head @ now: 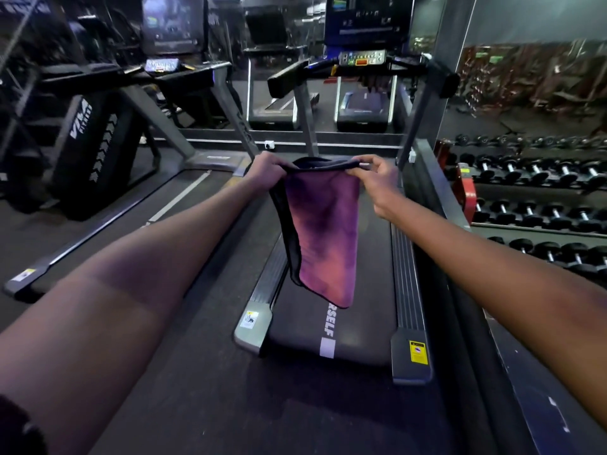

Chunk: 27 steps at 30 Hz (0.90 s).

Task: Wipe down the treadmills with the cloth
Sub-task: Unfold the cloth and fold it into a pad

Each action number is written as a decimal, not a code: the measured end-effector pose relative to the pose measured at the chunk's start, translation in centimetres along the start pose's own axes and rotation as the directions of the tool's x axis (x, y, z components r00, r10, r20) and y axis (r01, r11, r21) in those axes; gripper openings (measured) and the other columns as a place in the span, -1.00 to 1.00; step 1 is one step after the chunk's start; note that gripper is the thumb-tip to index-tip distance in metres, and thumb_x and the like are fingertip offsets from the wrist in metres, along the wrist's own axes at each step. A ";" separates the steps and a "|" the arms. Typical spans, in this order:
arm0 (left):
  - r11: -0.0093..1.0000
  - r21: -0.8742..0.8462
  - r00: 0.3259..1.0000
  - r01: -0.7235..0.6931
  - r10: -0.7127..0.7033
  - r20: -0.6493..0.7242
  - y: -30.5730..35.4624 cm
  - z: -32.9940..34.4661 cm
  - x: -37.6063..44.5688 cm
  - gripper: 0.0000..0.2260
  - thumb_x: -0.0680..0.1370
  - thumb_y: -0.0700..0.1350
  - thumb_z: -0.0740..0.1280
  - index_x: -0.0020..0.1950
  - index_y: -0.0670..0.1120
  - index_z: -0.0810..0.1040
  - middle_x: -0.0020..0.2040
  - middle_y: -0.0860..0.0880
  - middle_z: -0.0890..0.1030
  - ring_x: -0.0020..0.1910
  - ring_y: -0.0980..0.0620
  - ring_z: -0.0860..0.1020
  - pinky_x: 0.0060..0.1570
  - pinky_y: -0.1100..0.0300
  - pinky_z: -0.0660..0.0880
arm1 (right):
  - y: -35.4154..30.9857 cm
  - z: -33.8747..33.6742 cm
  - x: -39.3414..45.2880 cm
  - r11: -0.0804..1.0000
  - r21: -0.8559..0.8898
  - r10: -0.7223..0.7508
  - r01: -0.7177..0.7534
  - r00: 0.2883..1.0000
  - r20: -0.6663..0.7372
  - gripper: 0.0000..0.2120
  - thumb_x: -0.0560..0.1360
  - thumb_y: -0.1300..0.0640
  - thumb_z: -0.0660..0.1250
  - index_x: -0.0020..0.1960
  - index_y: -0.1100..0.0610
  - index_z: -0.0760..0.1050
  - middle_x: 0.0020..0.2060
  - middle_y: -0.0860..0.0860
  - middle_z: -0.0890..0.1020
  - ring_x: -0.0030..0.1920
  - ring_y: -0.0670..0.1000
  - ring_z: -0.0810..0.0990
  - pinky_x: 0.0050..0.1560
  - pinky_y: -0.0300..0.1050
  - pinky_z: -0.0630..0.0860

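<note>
A purple and pink cloth (323,238) hangs folded in the air above the belt of the treadmill (407,284) straight ahead. My left hand (264,170) grips the cloth's top left corner. My right hand (382,177) pinches its top right corner between thumb and fingers. The cloth's lower end hangs just over the belt's white lettering. The treadmill's console (361,57) with a lit screen stands beyond my hands. A second treadmill (108,205) stands to the left.
A dumbbell rack (538,205) runs along the right side, close to the treadmill's right rail. A mirror wall behind the consoles reflects the machines. A dark floor strip (210,290) separates the two treadmills. A black padded machine (88,159) stands at the far left.
</note>
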<state>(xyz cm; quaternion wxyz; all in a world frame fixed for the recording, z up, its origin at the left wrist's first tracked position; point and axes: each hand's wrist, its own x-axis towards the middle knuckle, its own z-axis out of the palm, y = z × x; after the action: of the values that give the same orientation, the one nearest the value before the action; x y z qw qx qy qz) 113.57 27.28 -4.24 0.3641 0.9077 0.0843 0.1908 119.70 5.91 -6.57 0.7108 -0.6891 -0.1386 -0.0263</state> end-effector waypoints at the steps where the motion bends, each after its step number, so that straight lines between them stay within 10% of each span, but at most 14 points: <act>1: 1.000 -0.007 1.000 0.001 -0.002 -0.007 0.2 -0.1 0.0 -0.61 0.34 -0.44 0.20 0.07 -0.21 0.64 -0.03 -0.22 0.65 -0.15 -0.02 0.51 -0.07 0.16 0.48 | -0.5 -0.1 0.0 0.998 0.048 0.026 -0.029 0.998 0.061 -0.77 0.37 0.35 0.43 -0.18 0.03 0.54 -0.17 0.05 0.62 -0.19 -0.08 0.57 -0.15 -0.26 0.52; 12: 0.999 -0.034 0.999 0.001 -0.002 -0.045 2.3 -2.4 0.7 -0.75 0.41 -0.41 0.27 0.03 -0.31 0.63 -0.53 0.28 0.53 -0.49 0.35 0.44 -0.19 0.29 0.42 | -6.7 -2.2 0.6 0.989 -0.146 0.050 0.015 0.903 0.426 -0.94 0.28 0.19 0.35 -0.31 0.09 0.47 -0.32 -0.05 0.48 -0.22 -0.13 0.40 -0.23 -0.24 0.30; 21: 0.969 0.221 0.955 -0.109 0.040 0.293 4.7 -3.7 -2.0 -0.74 0.39 -0.43 0.31 0.01 -0.24 0.64 -0.26 -0.11 0.54 -0.22 0.08 0.46 -0.18 0.25 0.37 | -6.3 -3.9 1.8 0.793 -0.538 0.098 0.288 0.810 0.578 -0.86 0.45 0.22 0.34 -0.26 0.22 0.57 -0.33 0.07 0.47 -0.32 -0.10 0.33 -0.34 -0.22 0.24; 27: 0.959 0.284 0.942 -0.025 -0.072 0.327 5.3 -3.8 -4.3 -0.74 0.45 -0.42 0.30 0.13 -0.33 0.57 -0.52 0.09 0.45 -0.65 0.31 0.34 -0.57 0.51 0.24 | -7.5 -4.9 1.5 0.689 -0.571 0.030 0.446 0.769 0.638 -0.90 0.43 0.20 0.43 -0.14 0.25 0.64 -0.64 -0.15 0.51 -0.60 -0.23 0.45 -0.50 -0.42 0.39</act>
<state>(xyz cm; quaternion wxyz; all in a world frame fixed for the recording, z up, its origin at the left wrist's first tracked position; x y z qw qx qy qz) 108.16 24.60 0.69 0.2413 0.9685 0.0588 0.0159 120.24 0.89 0.98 0.3072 -0.8527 -0.4184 0.0584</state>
